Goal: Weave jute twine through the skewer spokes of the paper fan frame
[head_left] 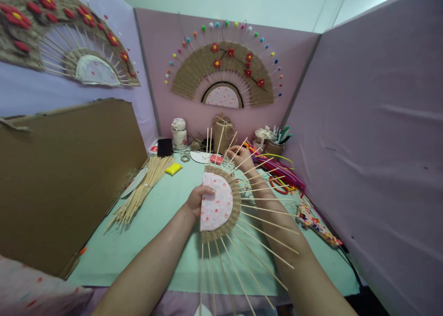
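My left hand [196, 200] grips the flat edge of a half-round fan piece [217, 206], a pink floral fabric centre ringed by woven jute, held above the green table. Thin wooden sticks [266, 223] radiate from its rim. Behind the sticks, my right hand [240, 155] reaches to the fan's far side with fingers curled; what they pinch is hidden, possibly jute cord. A jute twine spool [223, 134] stands just beyond that hand.
A bundle of loose sticks [143, 189] and a yellow block [173, 169] lie left. A cardboard sheet [62, 177] leans at left. A white jar [179, 133], pipe cleaners [282, 170], a tool cup [276, 145] and a glue gun [316, 223] sit around. Finished fans [224, 76] hang on the walls.
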A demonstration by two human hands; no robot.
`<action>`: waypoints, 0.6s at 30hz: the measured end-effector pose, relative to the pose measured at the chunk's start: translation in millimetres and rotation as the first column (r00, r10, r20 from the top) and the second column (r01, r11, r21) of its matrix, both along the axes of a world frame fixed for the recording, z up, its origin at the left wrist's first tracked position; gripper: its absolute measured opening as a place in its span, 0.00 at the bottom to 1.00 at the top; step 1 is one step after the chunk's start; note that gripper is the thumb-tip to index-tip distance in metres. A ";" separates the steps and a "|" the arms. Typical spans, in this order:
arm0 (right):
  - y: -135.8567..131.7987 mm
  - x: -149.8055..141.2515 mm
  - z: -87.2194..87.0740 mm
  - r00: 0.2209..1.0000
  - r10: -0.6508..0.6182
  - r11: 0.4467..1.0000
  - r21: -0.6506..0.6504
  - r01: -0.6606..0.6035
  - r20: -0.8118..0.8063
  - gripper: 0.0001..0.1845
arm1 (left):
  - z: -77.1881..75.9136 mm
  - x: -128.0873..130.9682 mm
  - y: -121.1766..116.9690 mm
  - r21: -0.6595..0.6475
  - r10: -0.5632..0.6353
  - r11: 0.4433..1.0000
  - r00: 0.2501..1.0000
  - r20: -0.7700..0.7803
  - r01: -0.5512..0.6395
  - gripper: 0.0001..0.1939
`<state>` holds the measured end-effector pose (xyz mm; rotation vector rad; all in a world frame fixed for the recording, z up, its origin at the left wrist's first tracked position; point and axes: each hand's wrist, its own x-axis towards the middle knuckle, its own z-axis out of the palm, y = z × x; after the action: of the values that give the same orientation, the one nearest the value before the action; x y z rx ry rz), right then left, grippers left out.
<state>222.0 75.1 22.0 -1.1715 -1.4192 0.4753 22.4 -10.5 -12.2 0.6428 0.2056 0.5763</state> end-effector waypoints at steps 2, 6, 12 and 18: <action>0.2 -0.3 0.1 1.000 0.010 1.000 0.001 -0.010 0.011 0.14 | -0.7 -0.1 0.2 -0.001 0.020 1.000 1.000 -0.015 -0.020 0.22; -0.8 -0.9 1.1 0.999 0.031 0.999 -0.009 -0.031 0.013 0.15 | -2.3 -0.5 0.8 0.000 0.036 0.999 0.998 -0.053 -0.036 0.20; -5.4 4.4 8.2 0.998 0.036 0.999 -0.017 -0.036 -0.048 0.15 | -1.2 2.0 -1.1 0.031 0.041 0.999 0.999 -0.030 -0.040 0.20; -10.0 13.9 13.7 0.986 0.090 0.994 -0.043 -0.096 -0.139 0.15 | -3.2 1.8 -0.8 0.036 0.056 0.998 0.998 -0.012 -0.055 0.20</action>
<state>235.9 65.2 35.6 -1.0942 -1.3534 0.6481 24.2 -11.3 -15.4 0.6774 0.2266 0.6306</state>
